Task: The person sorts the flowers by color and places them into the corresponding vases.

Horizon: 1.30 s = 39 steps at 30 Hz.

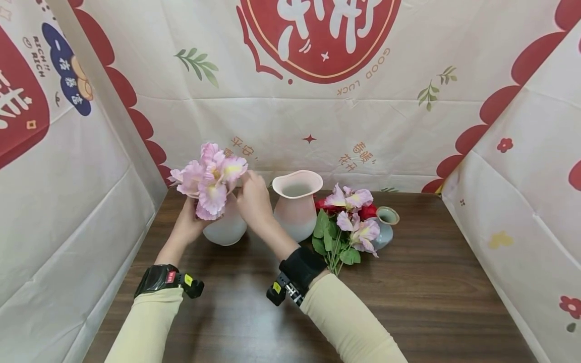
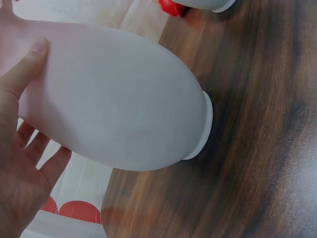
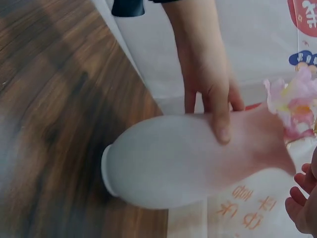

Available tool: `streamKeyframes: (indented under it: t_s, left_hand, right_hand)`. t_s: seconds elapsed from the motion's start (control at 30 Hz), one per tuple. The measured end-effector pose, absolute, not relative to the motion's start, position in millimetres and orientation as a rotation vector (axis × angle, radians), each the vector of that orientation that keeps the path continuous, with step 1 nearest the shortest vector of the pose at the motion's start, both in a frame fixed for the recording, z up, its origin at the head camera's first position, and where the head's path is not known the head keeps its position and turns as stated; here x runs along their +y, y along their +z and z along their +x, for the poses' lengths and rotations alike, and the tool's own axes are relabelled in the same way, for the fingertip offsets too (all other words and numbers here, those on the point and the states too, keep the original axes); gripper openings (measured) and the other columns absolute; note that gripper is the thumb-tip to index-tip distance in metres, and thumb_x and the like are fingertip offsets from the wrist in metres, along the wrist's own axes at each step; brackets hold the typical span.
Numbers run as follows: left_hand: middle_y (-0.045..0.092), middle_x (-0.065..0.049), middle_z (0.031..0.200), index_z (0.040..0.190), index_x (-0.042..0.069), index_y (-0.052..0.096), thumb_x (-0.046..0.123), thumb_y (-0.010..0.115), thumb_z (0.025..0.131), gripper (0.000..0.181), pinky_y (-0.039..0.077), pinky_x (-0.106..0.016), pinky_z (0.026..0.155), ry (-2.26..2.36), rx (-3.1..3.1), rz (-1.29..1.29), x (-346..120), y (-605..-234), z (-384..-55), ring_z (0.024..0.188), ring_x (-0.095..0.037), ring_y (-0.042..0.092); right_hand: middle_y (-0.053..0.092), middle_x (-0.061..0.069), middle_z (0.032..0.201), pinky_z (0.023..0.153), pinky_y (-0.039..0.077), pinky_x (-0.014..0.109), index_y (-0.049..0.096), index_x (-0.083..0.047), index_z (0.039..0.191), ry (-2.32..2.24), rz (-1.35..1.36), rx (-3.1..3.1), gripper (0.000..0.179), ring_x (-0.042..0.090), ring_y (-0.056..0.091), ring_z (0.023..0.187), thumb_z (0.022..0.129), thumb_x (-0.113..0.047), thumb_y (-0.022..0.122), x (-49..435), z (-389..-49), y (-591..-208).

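Observation:
A tall vase, white below and pale pink above, stands on the wooden table at the left. Pink iris-like flowers spread from its mouth and cover the rim in the head view. My left hand holds the vase around its upper body, thumb on one side and fingers on the other, as the left wrist view shows. Beside the mouth is my right hand, its fingers loosely bent close to the petals. Only part of this hand enters the right wrist view, with no held thing visible.
A second pink-and-white vase with a wavy rim stands right of my right hand. Farther right lie pink and red artificial flowers with green leaves, against a small blue-grey vase. Printed cloth hangs behind the table and along both sides.

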<state>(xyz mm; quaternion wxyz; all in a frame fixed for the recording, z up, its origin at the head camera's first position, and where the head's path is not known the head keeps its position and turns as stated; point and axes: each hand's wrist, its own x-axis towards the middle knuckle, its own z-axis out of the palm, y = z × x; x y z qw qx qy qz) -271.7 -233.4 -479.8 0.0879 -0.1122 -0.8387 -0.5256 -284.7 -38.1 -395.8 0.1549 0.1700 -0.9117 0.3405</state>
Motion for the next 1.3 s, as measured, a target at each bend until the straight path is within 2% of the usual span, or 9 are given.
streamKeyframes:
  t_s: [0.07, 0.17, 0.3, 0.47, 0.83, 1.07, 1.3]
  left_hand:
    - [0.034, -0.024, 0.154, 0.153, 0.003, 0.019, 0.001, 0.072, 0.087, 0.085, 0.037, -0.057, 0.114, -1.579, -2.512, -0.317, -233, -479, -271, 0.140, -0.041, 0.039]
    - [0.034, -0.028, 0.151, 0.152, -0.001, 0.019, 0.000, 0.070, 0.089, 0.081, 0.041, -0.058, 0.110, -1.580, -2.545, -0.282, -233, -477, -268, 0.137, -0.045, 0.041]
    - [0.034, -0.032, 0.149, 0.150, -0.005, 0.020, -0.001, 0.069, 0.088, 0.079, 0.042, -0.060, 0.109, -1.551, -2.557, -0.270, -233, -478, -267, 0.134, -0.049, 0.043]
    - [0.033, -0.032, 0.149, 0.150, -0.005, 0.019, 0.000, 0.068, 0.090, 0.078, 0.041, -0.061, 0.109, -1.557, -2.560, -0.274, -233, -478, -267, 0.135, -0.051, 0.041]
    - [0.029, -0.031, 0.153, 0.152, -0.003, 0.016, 0.000, 0.068, 0.090, 0.081, 0.041, -0.060, 0.109, -1.571, -2.569, -0.281, -234, -475, -266, 0.137, -0.051, 0.040]
    - [0.030, -0.030, 0.152, 0.152, -0.003, 0.017, 0.001, 0.068, 0.090, 0.080, 0.041, -0.061, 0.110, -1.590, -2.560, -0.275, -233, -474, -265, 0.137, -0.050, 0.040]
    - [0.031, -0.030, 0.153, 0.151, -0.002, 0.019, 0.003, 0.069, 0.090, 0.080, 0.040, -0.060, 0.111, -1.585, -2.562, -0.268, -234, -475, -266, 0.137, -0.050, 0.040]
  right_hand:
    - [0.066, 0.006, 0.125, 0.096, 0.052, 0.036, 0.065, -0.007, 0.126, 0.991, 0.487, -2.622, 0.038, 0.026, 0.061, 0.113, 0.092, 0.003, 0.051, -32, -285, -401]
    - [0.065, 0.007, 0.126, 0.096, 0.053, 0.035, 0.064, -0.005, 0.123, 1.017, 0.488, -2.624, 0.031, 0.025, 0.061, 0.115, 0.096, -0.001, 0.050, -24, -284, -408]
    - [0.065, 0.009, 0.122, 0.094, 0.054, 0.036, 0.065, -0.004, 0.121, 1.038, 0.490, -2.600, 0.027, 0.023, 0.062, 0.113, 0.096, -0.004, 0.053, -14, -281, -416]
    - [0.067, 0.008, 0.121, 0.091, 0.053, 0.034, 0.066, -0.006, 0.124, 1.139, 0.515, -2.577, 0.031, 0.021, 0.063, 0.106, 0.094, -0.004, 0.056, -6, -277, -426]
    - [0.069, 0.010, 0.111, 0.082, 0.056, 0.031, 0.068, -0.006, 0.116, 1.307, 0.589, -2.487, 0.027, 0.020, 0.064, 0.096, 0.091, 0.000, 0.059, 10, -268, -447]
    - [0.069, 0.010, 0.111, 0.087, 0.059, 0.031, 0.069, -0.005, 0.113, 1.432, 0.586, -2.487, 0.023, 0.021, 0.067, 0.101, 0.093, 0.000, 0.058, 17, -256, -459]
    - [0.069, 0.011, 0.110, 0.084, 0.060, 0.032, 0.069, -0.004, 0.111, 1.511, 0.584, -2.469, 0.022, 0.023, 0.068, 0.102, 0.093, 0.003, 0.058, 29, -245, -473]
